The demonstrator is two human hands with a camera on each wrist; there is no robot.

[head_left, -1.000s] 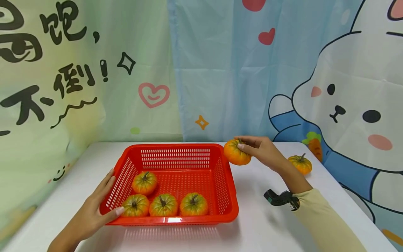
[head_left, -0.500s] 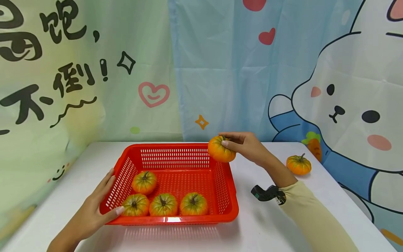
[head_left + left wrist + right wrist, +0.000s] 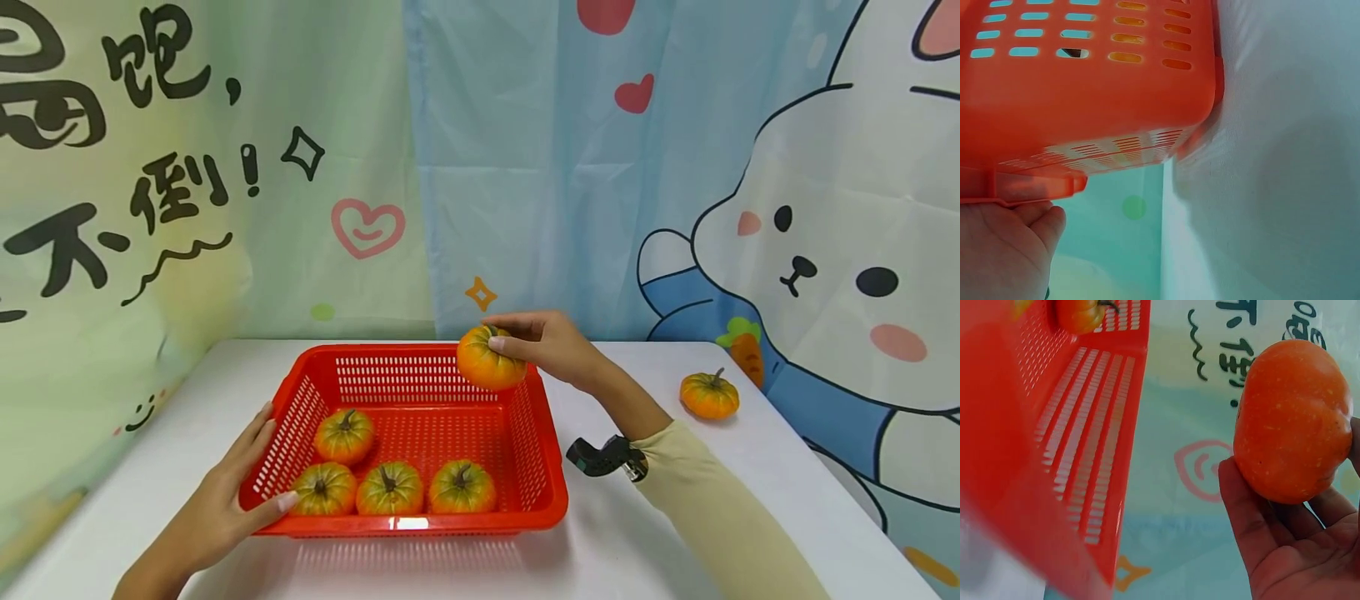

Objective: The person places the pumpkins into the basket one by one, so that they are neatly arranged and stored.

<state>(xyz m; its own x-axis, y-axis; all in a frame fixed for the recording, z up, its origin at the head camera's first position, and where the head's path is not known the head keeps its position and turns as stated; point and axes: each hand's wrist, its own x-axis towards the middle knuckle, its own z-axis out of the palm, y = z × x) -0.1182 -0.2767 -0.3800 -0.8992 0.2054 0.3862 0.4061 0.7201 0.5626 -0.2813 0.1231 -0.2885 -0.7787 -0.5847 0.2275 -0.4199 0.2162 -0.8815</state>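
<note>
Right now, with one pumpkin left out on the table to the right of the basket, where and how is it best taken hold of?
Probably from above, fingers spread round the ribbed body of the lone pumpkin, not by its thin stem. It sits upright on the white table with its stem up and open space all round, and the right hand holds its pumpkin much the same way.

Left hand [image 3: 1000, 250] under orange basket [image 3: 1085, 94]
</note>
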